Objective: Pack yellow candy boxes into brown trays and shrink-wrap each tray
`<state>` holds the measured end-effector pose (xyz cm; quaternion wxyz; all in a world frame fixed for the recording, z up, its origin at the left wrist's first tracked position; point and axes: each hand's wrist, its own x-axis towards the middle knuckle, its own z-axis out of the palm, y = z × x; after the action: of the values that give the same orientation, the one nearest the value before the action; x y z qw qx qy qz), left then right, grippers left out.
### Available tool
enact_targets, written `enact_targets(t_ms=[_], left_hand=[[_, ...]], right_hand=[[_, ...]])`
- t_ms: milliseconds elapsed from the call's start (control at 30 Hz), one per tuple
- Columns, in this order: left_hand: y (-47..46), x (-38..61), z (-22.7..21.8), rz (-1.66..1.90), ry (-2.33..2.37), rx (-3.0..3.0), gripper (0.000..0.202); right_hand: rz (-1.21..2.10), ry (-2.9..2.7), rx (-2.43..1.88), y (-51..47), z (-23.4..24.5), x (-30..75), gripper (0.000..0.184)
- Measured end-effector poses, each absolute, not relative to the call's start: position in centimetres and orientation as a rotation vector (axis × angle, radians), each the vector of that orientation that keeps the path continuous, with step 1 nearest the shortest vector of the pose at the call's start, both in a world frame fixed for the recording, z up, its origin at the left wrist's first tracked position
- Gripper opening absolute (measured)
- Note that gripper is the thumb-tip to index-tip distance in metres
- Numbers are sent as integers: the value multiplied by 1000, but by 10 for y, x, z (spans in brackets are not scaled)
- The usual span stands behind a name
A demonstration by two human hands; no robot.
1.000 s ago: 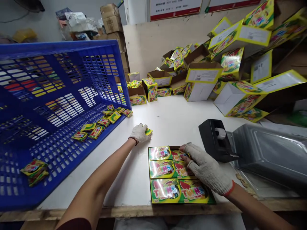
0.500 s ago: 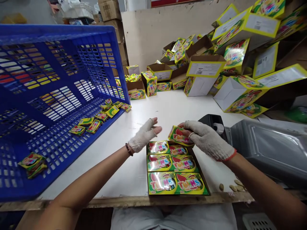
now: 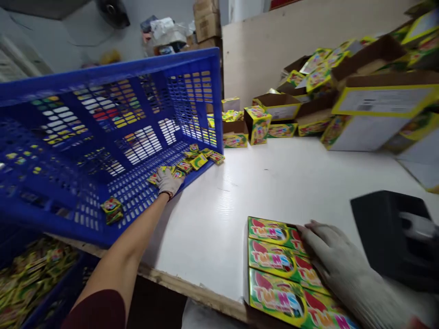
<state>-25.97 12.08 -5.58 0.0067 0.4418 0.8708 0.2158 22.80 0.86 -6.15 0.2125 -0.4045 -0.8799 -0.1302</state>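
Observation:
My left hand (image 3: pixel 168 181), in a white fingerless glove, reaches into the tipped blue plastic crate (image 3: pixel 219 105). Its outstretched fingers lie over small green-and-yellow packs (image 3: pixel 184 166) on the crate's lower side; no firm grip shows. Near the table's front edge is a display box of packs (image 3: pixel 274 260) printed "TWINS" with fruit pictures, set in rows. My gloved right hand (image 3: pixel 338 249), slightly blurred, rests along that box's right side, its fingers stretched over the upper right packs. They partly cover the right column.
Open cardboard display boxes (image 3: pixel 286 107) are piled along the back and right. A black device (image 3: pixel 391 228) stands right of my right hand. Another blue container (image 3: pixel 72 283) full of packs sits below the table at left. The wooden table edge (image 3: pixel 192 292) runs in front of me.
My view has turned left. My left hand has gone from beside the display box into the crate. The pack my right hand held has left its fingers, which now lie at the box.

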Motion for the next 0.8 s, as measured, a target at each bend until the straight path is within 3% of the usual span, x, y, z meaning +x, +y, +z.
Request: enact_targets(t_ms=[67, 133, 233, 333, 600, 733, 800], left_hand=[[122, -282, -60, 530, 2742, 1404, 88], [122, -292, -63, 414, 2707, 1492, 74], [117, -288, -64, 337, 2651, 1642, 53], [106, -270, -64, 355, 2588, 1766, 46], [81, -178, -74, 691, 2236, 1967, 61], [63, -103, -51, 1160, 1618, 2257, 72], [45, -63, -32, 1265, 1248, 2504, 76]], right_hand=[[-515, -2453, -977, 9, -75, 234, 36], [-568, -2485, -907, 9, -85, 239, 42], [-518, -2528, -927, 8, -91, 244, 49], [-402, -2558, -1012, 0, -87, 245, 51], [-30, -2573, -1386, -23, -45, 213, 42], [555, -2368, -1483, -17, -20, 212, 34], [732, -2041, -1475, -21, -6, 213, 42]])
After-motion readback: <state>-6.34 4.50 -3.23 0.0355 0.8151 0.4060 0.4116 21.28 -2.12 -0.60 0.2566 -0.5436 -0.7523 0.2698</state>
